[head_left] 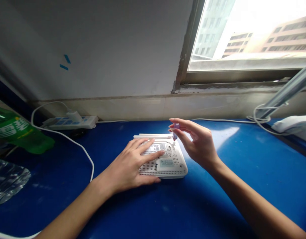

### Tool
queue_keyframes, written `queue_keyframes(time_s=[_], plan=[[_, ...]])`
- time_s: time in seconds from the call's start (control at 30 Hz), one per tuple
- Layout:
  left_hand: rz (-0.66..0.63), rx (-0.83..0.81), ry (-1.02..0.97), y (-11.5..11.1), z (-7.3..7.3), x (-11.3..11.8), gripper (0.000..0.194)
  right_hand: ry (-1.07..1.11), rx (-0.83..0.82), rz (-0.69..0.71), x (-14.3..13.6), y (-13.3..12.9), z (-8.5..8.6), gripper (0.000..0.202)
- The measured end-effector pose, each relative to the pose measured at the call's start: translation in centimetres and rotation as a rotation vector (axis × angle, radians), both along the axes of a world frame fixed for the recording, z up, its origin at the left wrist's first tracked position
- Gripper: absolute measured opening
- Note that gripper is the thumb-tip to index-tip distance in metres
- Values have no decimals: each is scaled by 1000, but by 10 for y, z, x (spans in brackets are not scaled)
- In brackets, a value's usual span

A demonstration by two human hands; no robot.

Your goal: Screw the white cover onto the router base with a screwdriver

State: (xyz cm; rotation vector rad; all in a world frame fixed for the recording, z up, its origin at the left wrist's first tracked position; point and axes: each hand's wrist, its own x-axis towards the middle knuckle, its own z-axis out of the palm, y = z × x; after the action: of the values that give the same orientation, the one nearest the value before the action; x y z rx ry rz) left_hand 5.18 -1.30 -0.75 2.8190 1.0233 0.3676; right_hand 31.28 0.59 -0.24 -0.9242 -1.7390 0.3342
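Observation:
A white router (171, 169) with a vented, labelled underside lies face down on the blue table, its antennas folded along the far edge. My left hand (135, 159) rests spread over its left part, fingers across the label and thumb along the near edge. In my right hand (197, 141) a small screwdriver with a purple translucent handle (176, 132) is pinched between thumb and fingers. It stands nearly upright, its tip down at the router's far right corner. Whether the tip sits in a screw is too small to tell.
A white power strip (89, 122) with a plugged-in charger and cable lies at the back left. A green bottle (26, 132) and a clear plastic bottle (8, 181) are at the left. A metal pole (282, 93) wrapped with white cable rises at the right.

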Motion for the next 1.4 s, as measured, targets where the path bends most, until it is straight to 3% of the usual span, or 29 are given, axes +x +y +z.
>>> queue_keyframes(time_s=[0.2, 0.4, 0.57, 0.7, 0.9, 1.0, 1.2, 1.33, 1.4], plan=[[10, -4, -19, 0, -4, -2, 78, -12, 33, -118, -1, 2, 3, 19], [17, -20, 1, -2, -5, -2, 78, -23, -26, 61, 12, -5, -1, 37], [18, -23, -22, -2, -7, -2, 79, -57, 103, -85, 13, -4, 5, 26], [26, -32, -28, -2, -8, -2, 80, -92, 195, -104, 9, 2, 6, 24], [30, -37, -12, -2, -8, -2, 79, -23, 10, 98, 15, 3, -2, 42], [38, -45, -10, -2, -8, -3, 78, 26, 1, 49, 17, 3, 0, 32], [30, -27, -30, -2, -9, -3, 78, -87, 179, -92, 9, 1, 6, 24], [20, -16, -13, -2, -9, -2, 78, -103, 94, 37, 11, 1, 1, 42], [21, -16, -9, -2, -9, -2, 79, -57, 38, 67, 14, 1, -2, 42]])
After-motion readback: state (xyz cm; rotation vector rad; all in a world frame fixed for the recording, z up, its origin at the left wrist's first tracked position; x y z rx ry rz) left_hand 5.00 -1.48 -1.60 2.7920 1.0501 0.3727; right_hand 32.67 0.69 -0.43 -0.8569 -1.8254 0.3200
